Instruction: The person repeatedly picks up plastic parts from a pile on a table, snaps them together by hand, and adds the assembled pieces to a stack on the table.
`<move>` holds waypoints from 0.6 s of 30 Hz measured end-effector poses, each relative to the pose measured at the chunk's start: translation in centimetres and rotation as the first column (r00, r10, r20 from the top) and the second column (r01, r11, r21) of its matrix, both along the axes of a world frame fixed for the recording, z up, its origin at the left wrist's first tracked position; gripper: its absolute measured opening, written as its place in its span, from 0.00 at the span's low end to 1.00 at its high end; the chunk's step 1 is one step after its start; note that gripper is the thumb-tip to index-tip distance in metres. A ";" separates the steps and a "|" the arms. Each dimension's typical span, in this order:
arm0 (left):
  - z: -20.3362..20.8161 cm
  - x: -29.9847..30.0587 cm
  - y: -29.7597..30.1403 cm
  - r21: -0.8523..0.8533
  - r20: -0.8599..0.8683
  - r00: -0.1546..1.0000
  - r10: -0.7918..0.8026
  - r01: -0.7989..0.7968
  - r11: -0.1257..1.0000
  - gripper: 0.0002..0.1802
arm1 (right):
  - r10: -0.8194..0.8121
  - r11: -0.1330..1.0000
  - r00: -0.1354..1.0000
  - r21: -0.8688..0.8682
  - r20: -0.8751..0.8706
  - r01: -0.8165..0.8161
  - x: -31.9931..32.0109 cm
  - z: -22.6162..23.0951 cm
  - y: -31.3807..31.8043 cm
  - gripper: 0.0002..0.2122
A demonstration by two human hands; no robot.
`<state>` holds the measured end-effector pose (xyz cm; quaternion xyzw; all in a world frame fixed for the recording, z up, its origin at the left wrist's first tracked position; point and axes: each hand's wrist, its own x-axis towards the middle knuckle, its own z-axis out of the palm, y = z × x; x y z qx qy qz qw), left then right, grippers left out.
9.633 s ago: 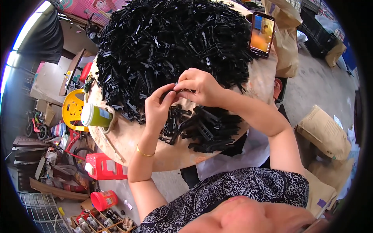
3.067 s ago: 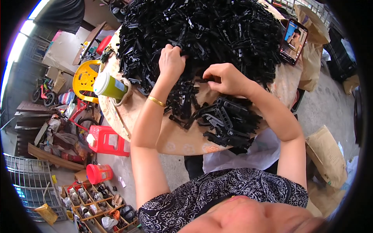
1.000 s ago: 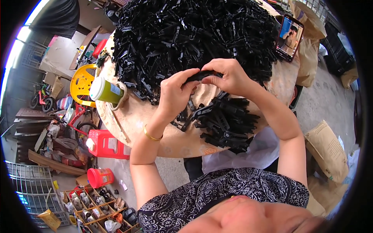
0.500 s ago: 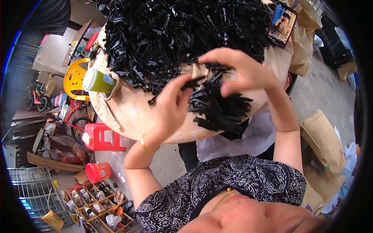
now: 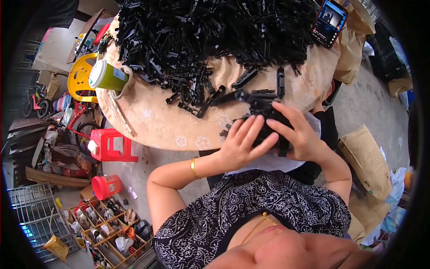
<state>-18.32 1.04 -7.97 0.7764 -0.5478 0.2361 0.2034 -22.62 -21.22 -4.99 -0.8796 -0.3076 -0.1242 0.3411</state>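
A bunch of black plastic parts (image 5: 256, 106) is gathered at the table's near edge, between my two hands. My left hand (image 5: 242, 144) presses on its left side, fingers bent over the pieces. From the right, my right hand (image 5: 299, 136) is curled round the same bunch. Below them a white plastic bag (image 5: 268, 165) lies across the lap, partly hidden by my hands. A large heap of similar black parts (image 5: 210, 36) covers the far side of the round table (image 5: 170, 132). Several loose parts (image 5: 197, 107) lie between heap and hands.
A green cup with a white lid (image 5: 109, 76) stands in a holder at the table's left edge. A phone (image 5: 330, 23) leans at the far right. Red stool (image 5: 112, 144), red bucket (image 5: 106, 186) and a shoe rack (image 5: 112, 228) are left; paper sacks (image 5: 365, 161) right.
Both hands have come down toward the near edge, drawing the bunch of black parts toward the body and closing round it. A strip of tabletop now shows where they were.
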 end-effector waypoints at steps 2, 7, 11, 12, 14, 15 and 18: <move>0.0 -0.5 -0.4 -0.030 0.094 0.995 -0.025 0.028 0.999 0.26 | 0.006 0.999 0.997 0.031 0.081 -0.009 -1.0 -0.9 -0.4 0.33; -0.4 -1.5 -1.0 0.051 0.198 0.970 -0.144 0.136 0.989 0.23 | -0.070 0.997 0.980 0.044 0.186 0.063 -4.1 -3.9 -1.1 0.28; -0.4 -2.7 -1.9 0.183 0.144 0.960 -0.240 0.213 0.960 0.24 | -0.176 0.983 0.981 0.067 0.081 0.171 -6.5 -6.4 -1.3 0.26; -1.2 -3.2 -2.0 0.250 0.120 0.964 -0.236 0.201 0.947 0.25 | -0.192 0.979 0.981 0.076 -0.002 0.192 -6.6 -6.4 -1.1 0.26; -2.8 -3.6 -2.6 0.355 0.054 0.978 -0.199 0.168 0.920 0.25 | -0.268 0.963 0.952 -0.070 -0.150 0.260 -6.8 -6.0 -0.7 0.24; -3.7 -3.8 -2.9 0.407 0.062 0.990 -0.128 0.092 0.909 0.27 | -0.281 0.959 0.948 -0.074 -0.148 0.273 -7.1 -6.6 -1.1 0.24; -5.0 -4.0 -3.6 0.605 -0.616 0.776 0.139 0.353 0.713 0.37 | -0.271 0.952 0.867 -0.248 -0.419 0.178 -7.2 -7.9 -2.4 0.23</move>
